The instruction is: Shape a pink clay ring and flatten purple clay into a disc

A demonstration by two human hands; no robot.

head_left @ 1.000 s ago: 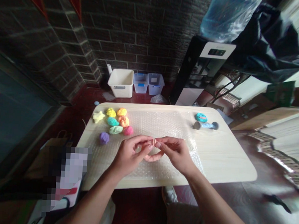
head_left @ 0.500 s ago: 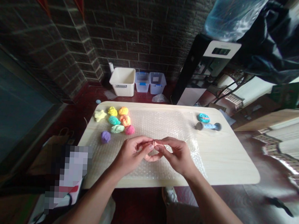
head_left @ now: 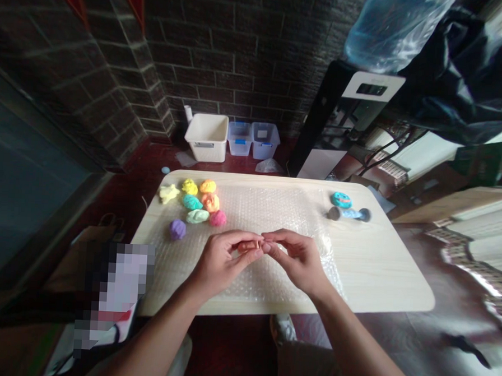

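Above the near half of the bubble wrap, my left hand and my right hand meet at the fingertips. Both are closed in a pinch. Between them is a small piece of orange-pink modelling clay, mostly hidden by the fingers. Left of my hands lie several lumps of modelling clay, among them a purple lump, a pink lump, a pale green lump, a teal lump and an orange lump.
Bubble wrap covers much of the wooden table. At the right stand a dumbbell-shaped piece and a turquoise clay piece. Beyond the table are a white bin, two clear boxes and a water dispenser.
The orange-pink clay loop that hung below my fingers no longer shows there; only a small piece is visible between them. Both hands stay in nearly the same place.
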